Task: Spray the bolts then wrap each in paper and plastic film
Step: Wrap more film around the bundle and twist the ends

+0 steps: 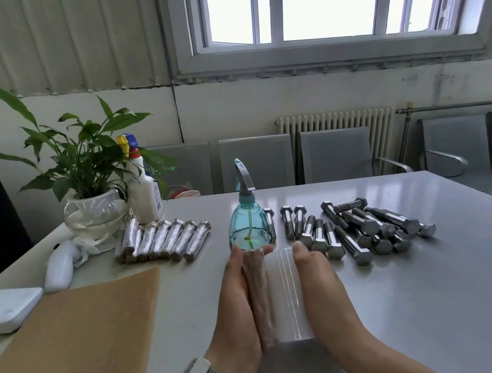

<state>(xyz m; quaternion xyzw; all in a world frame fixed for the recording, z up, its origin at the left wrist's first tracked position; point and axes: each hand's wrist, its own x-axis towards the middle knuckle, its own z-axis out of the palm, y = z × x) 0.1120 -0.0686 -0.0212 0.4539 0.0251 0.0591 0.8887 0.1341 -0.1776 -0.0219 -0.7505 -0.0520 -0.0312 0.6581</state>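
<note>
Bolt, paper-wrapped, lies lower centre on film on the desk. Left hand and right hand press flat alongside, fingers straight, nothing clasped. Judged heavy, rigid; film thin, clingy. Hold at both ends. Bare bolts right.

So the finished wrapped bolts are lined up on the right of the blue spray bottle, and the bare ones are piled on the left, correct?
Not quite: the sides are swapped. The head view shows the wrapped bolts lined up left of the spray bottle, near the plant, and the bare bolts piled on its right.
</note>
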